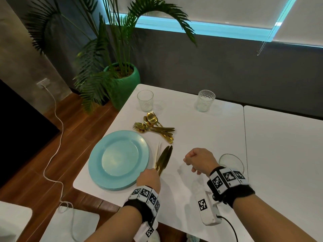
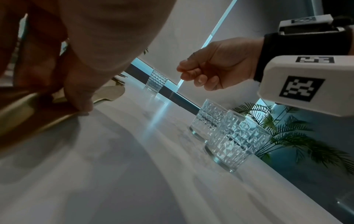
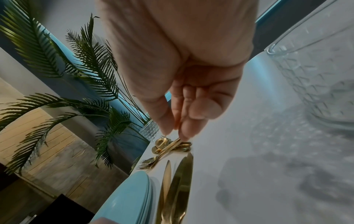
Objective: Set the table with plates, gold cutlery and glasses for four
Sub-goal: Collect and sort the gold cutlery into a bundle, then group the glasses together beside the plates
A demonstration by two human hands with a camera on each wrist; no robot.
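Observation:
My left hand (image 1: 153,172) grips the handles of several gold knives (image 1: 164,156) just right of a stack of light blue plates (image 1: 95,165); their blades fan out over the white table (image 1: 201,133). In the left wrist view its fingers (image 2: 80,98) curl over the knives (image 2: 113,94) at the tabletop. My right hand (image 1: 195,159) hovers to the right of the blades, its fingers curled with nothing in them (image 2: 206,72). Behind the plates a pile of gold forks and spoons (image 1: 153,127) lies loose. Two glasses (image 1: 145,100) (image 1: 205,101) stand at the far edge, and another glass (image 1: 232,161) is half hidden behind my right wrist.
A second white table (image 1: 283,154) butts against the right side. A palm in a green pot (image 1: 122,82) stands on the floor off the far left corner. A white cable (image 1: 52,154) runs over the wooden floor to white seats (image 1: 70,224) at the lower left.

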